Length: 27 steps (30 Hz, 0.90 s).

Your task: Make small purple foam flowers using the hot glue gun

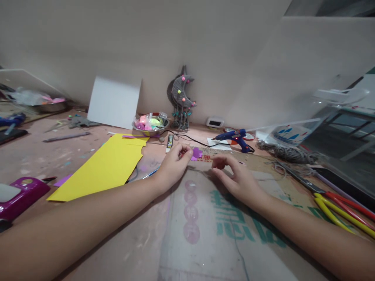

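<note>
Pinched between the thumb and fingers of my left hand (pixel 177 159) is a small purple paper flower (pixel 197 153), its petals sticking out to the right. My right hand (pixel 231 175) hovers a short way to the right of the flower. Its thumb and curled forefinger are apart, and I see nothing between them. Both hands are above a printed cardboard sheet (pixel 202 249) that covers the worktop. Behind the hands lies a blue hot glue gun (pixel 234 136), its small red light lit.
Yellow paper (pixel 102 168) and a magenta tool (pixel 26 197) lie left; red-and-yellow-handled scissors (pixel 331 197) and grey yarn (pixel 293 152) lie right. At the back are a metal bowl of colourful clay packets (pixel 150 123), a crescent-moon ornament (pixel 180 93) and a white board (pixel 114 101).
</note>
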Motion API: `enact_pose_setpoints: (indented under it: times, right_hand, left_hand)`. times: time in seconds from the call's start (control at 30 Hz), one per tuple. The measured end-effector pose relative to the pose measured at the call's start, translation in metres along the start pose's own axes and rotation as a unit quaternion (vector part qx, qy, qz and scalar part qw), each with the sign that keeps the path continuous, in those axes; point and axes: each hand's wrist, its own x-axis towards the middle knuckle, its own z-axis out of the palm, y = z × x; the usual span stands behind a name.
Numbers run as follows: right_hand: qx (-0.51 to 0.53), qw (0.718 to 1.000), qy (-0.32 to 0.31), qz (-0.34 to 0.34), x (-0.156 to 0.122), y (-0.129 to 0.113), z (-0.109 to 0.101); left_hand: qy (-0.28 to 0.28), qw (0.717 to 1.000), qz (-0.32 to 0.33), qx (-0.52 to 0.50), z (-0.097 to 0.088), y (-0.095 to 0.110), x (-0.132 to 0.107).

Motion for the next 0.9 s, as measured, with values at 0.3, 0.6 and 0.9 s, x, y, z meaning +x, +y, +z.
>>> enact_pose_setpoints:
  times: [0.3,0.6,0.9]
  right_hand:
    - [-0.122,0.986,-0.101,-0.041,0.002,0.008,0.001]
    - [-0.153,0.988,-0.025,-0.025,-0.001,0.004,0.005]
    - [-0.071,0.995,0.013,0.063,0.002,0.009,-0.004]
  left_hand:
    - [0.001,1.000,0.005,0.009,-0.001,0.003,-0.002]
    - [-0.239,0.963,0.044,0.113,0.000,0.019,-0.016]
    - [-0.191,0.981,-0.003,0.020,0.003,0.005,-0.010]
